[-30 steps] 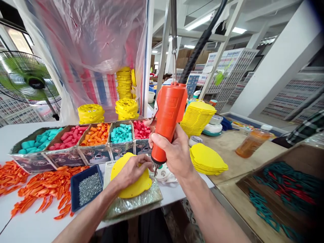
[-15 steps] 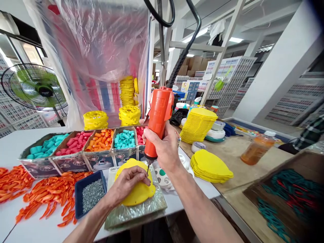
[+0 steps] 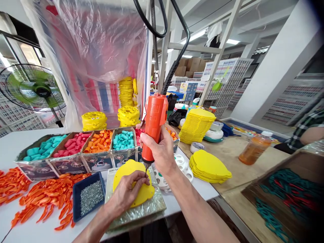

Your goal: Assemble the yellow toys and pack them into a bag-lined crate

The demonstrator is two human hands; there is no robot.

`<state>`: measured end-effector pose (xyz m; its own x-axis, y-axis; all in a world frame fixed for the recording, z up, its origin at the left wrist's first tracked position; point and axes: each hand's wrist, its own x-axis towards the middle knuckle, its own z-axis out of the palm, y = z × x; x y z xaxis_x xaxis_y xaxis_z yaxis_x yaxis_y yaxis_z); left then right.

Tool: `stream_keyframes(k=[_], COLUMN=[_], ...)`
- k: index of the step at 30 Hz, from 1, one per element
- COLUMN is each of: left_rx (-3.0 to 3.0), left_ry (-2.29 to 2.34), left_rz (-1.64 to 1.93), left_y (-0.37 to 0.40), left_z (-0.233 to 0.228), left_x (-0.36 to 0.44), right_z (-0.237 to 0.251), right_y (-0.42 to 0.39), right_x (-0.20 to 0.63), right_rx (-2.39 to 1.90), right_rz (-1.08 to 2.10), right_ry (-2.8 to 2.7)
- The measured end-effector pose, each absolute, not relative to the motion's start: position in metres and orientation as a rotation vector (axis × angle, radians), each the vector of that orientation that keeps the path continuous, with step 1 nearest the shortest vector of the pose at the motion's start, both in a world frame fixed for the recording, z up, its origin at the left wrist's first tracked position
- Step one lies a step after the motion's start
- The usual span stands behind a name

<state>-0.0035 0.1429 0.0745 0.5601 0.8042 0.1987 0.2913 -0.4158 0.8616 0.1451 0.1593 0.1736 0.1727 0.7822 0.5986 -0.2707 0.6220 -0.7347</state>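
My right hand (image 3: 164, 152) is wrapped round an orange electric screwdriver (image 3: 153, 118), held nearly upright with its bit pointing down. Below it lies a yellow plastic plate (image 3: 130, 167) with a lobed edge, resting on a plastic-wrapped pad (image 3: 152, 212). Over the plate, my left hand (image 3: 129, 189) has its thumb and fingers pinched together at the bit's tip. Anything between those fingertips is too small or hidden to make out. Left of the pad, a dark blue tray (image 3: 76, 202) holds small metal screws (image 3: 91, 195).
Bins (image 3: 98, 158) of coloured plastic parts line the back, with orange pieces (image 3: 48, 195) heaped at left. Stacks of yellow plates (image 3: 210, 163) and a bottle (image 3: 255, 148) stand right. White perforated parts (image 3: 181, 165) lie behind my right wrist. A person's sleeve (image 3: 307, 128) shows far right.
The view has shifted slightly. The screwdriver stays over the plate in my right hand, its bit still at my left fingertips, and my left hand stays pinched there.
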Motion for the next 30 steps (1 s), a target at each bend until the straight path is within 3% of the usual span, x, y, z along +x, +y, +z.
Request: stream_keyframes(k=[15, 23, 30], left_rx=[2.414, 2.307, 2.13], left_ry=[0.913, 0.952, 0.979], left_rz=[0.934, 1.105, 0.83], left_y=[0.138, 0.143, 0.163], left_z=[0.059, 0.062, 0.084], left_x=[-0.002, -0.006, -0.012], right_z=[0.171, 0.165, 0.161], right_y=[0.157, 0.159, 0.145], right_x=[0.144, 0.144, 0.137], right_rx=[-0.593, -0.644, -0.645], right_rz=[0.772, 0.735, 0.811], right_ry=[-1.172, -1.178, -1.184])
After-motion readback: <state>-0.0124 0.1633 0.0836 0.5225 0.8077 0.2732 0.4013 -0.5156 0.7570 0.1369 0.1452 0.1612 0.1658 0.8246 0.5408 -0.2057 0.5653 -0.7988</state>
